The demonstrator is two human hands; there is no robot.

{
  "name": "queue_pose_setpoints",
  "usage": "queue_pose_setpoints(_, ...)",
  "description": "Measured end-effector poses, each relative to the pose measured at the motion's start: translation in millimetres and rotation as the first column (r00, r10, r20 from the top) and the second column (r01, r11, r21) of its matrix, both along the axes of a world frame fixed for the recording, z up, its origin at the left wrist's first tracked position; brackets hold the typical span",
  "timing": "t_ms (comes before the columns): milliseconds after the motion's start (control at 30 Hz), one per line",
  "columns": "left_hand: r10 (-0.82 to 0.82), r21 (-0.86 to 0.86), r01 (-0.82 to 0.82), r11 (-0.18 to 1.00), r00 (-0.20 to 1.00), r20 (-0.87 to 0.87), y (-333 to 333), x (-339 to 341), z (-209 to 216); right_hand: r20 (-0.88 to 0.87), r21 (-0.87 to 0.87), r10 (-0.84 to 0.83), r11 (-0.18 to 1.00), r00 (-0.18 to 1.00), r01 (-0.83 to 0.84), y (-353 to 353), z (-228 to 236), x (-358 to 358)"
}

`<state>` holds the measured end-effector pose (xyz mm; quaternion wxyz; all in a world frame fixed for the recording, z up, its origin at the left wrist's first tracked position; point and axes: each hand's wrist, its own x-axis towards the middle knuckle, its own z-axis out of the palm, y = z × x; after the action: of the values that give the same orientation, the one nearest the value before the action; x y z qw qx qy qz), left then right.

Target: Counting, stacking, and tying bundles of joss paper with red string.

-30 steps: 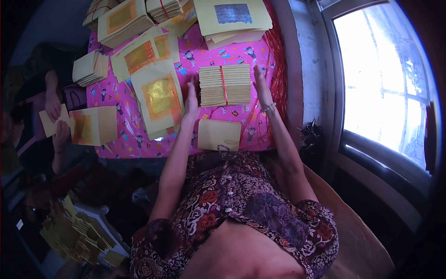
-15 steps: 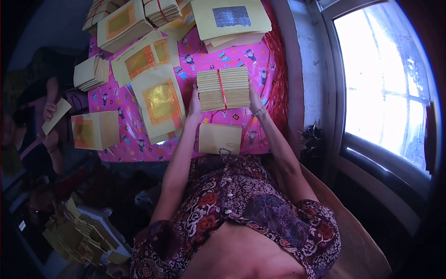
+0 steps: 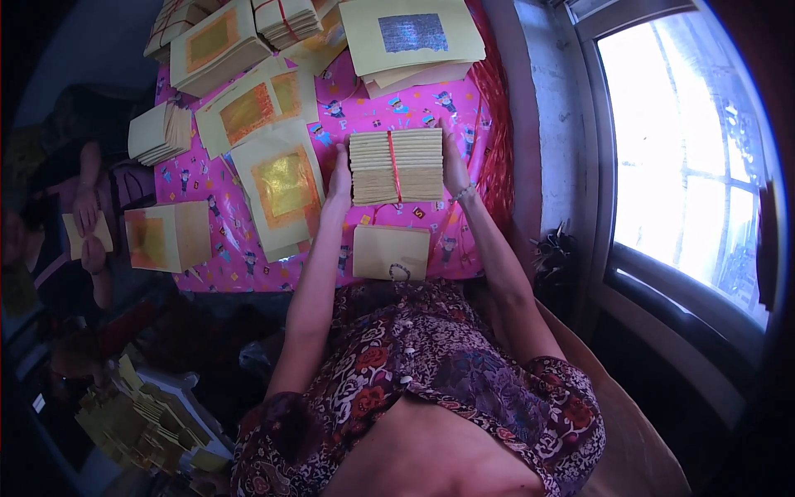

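Observation:
A thick bundle of folded yellowish paper (image 3: pixel 373 170), tied round the middle with a red strip (image 3: pixel 394 170), lies on the pink table cover in front of me. My left hand (image 3: pixel 340 178) is upright along its left side, fingers stretched out, with a narrow dark gap at the fingertips. Flat against or just beside the right side is my right hand (image 3: pixel 455 170), its fingers straight and a bracelet at the wrist. Neither hand wraps round the bundle. Closer to me, a single yellowish paper piece (image 3: pixel 385 251) lies at the table's front edge, a beaded ring (image 3: pixel 400 271) on it.
Sheets with gold and orange patches (image 3: pixel 286 182) overlap on the left. A paper stack with a silver patch (image 3: pixel 414 37) stands at the back, beside red plastic strands (image 3: pixel 494 124). At far left, another person's hands (image 3: pixel 89 224) hold a paper. A window (image 3: pixel 679 157) is on the right.
My left hand has eased slightly outward from the bundle, and my right fingers have straightened upward. The bundle looks almost unmoved. The other person's paper has turned, and both their hands now lie over it.

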<state>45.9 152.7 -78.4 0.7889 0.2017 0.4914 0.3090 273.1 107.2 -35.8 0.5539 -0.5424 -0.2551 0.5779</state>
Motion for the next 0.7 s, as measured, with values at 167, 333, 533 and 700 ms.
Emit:
queue_pose_setpoints(167, 0.160, 0.104, -0.158, 0.982, 0.987, -0.004, 16.4, -18.1, -22.5, 0.226, 0.042, -0.087, 0.996, 0.970, 0.079, 15.1, -22.4, 14.5)
queue_pose_setpoints(333, -0.247, -0.176, 0.196, 0.965, 0.906, -0.343, 18.4, 0.5, 16.6, 0.458, 0.067, -0.128, 0.992, 0.880, 0.110, 18.4, -27.8, -5.3)
queue_pose_setpoints(533, 0.029, 0.014, -0.027, 1.000, 0.986, -0.164, 13.9, -2.1, -2.8, 0.418, 0.059, -0.136, 0.991, 0.898, 0.122, 13.6, -29.6, 1.4)
queue_pose_setpoints(700, -0.069, -0.014, 0.070, 0.997, 0.916, -0.396, 14.3, -15.6, -10.0, 0.369, 0.103, -0.152, 0.987, 0.917, 0.122, 10.0, -27.7, -10.6)
